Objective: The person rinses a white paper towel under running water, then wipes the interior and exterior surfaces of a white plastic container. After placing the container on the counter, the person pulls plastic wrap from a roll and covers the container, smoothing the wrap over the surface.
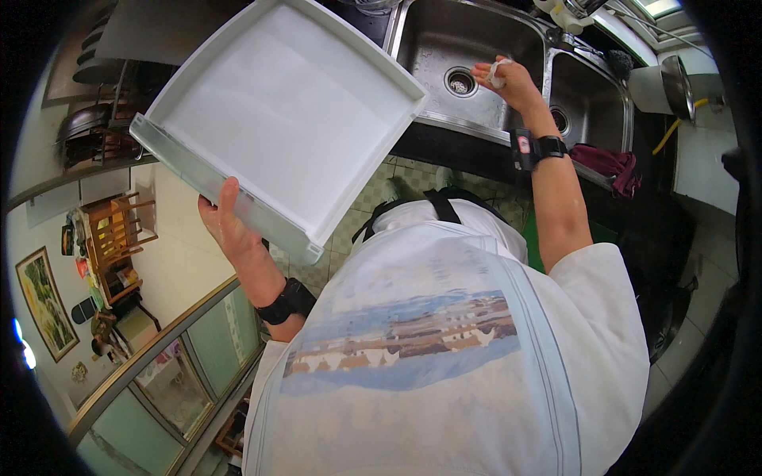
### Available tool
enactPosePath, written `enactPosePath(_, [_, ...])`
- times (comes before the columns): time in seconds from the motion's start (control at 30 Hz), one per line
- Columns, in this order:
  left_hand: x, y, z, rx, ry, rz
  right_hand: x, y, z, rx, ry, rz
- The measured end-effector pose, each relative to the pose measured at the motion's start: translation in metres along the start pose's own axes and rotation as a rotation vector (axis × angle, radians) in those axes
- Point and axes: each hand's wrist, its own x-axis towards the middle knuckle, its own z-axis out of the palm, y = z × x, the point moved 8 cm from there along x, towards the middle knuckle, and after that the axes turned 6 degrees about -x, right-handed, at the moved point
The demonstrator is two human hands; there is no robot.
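Note:
A white plastic refrigerator drawer (pixel 292 113) with a translucent front panel (pixel 268 223) is held tilted, its inside facing me. My left hand (pixel 229 223) grips the front panel, with the thumb on its near edge and the other fingers partly hidden beneath it. Over the larger basin of the steel sink (pixel 494 119) is my right hand (pixel 509 80), holding a small crumpled white piece, perhaps wet tissue or film. Its fingers point toward the drain (pixel 461 82), where some pale bits lie in the strainer.
A smaller basin (pixel 586 98) adjoins on the right, with a maroon cloth (pixel 610 166) over its front edge. The faucet (pixel 565 38) stands behind. Pans on a rack (pixel 89 125) are at the left, near a glazed sliding door (pixel 178 381). Farther off, a person (pixel 107 333) is visible.

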Motion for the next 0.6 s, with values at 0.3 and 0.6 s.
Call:
enactPosePath(0.3, [0.007,0.007,0.016,0.149,0.021,0.068,-0.038,-0.034,0.054,-0.851,0.079,-0.464])
enactPosePath(0.6, [0.009,-0.004,0.067,0.317,-0.081,0.074,-0.061,0.054,0.164,-1.986,-0.479,-0.669])
